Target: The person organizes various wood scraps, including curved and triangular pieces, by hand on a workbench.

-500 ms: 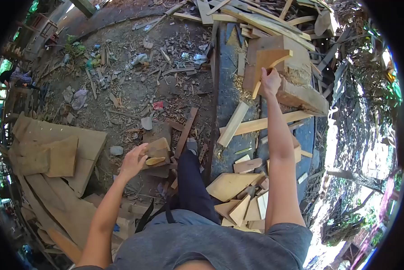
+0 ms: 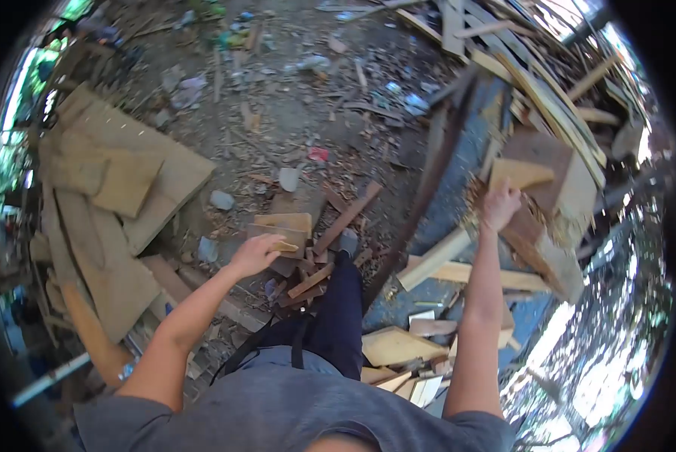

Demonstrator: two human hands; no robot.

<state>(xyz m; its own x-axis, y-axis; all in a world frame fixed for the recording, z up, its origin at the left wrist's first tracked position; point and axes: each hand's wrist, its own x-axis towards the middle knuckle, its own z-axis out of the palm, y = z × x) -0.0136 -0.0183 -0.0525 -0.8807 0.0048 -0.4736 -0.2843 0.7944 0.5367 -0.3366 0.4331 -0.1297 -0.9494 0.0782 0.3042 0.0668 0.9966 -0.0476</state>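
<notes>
At the right, my right hand (image 2: 501, 205) is closed on the near edge of a flat, curved wooden piece (image 2: 522, 173). That piece rests over a thick wooden block (image 2: 545, 237) on the blue-topped bench. My left hand (image 2: 255, 255), reaching low beside my leg, has its fingertips around the left end of a small, pale, spoon-like wooden piece (image 2: 285, 246). Just beyond those fingers sits a light wooden block (image 2: 285, 222), stacked with darker scraps. Motion blur softens both hands.
Wood offcuts (image 2: 398, 346) cover the near bench (image 2: 470, 143). A long pale board (image 2: 488, 275) crosses it. Broad wooden slabs (image 2: 169, 181) lie at the left. Planks are heaped at the upper right. Chips and litter are strewn over the ground, including a red scrap (image 2: 318, 154).
The whole view has turned and shifted, so the bench sits lower and further right. My left hand has come over the small wooden piece and closed on it. My right hand keeps its curved piece.
</notes>
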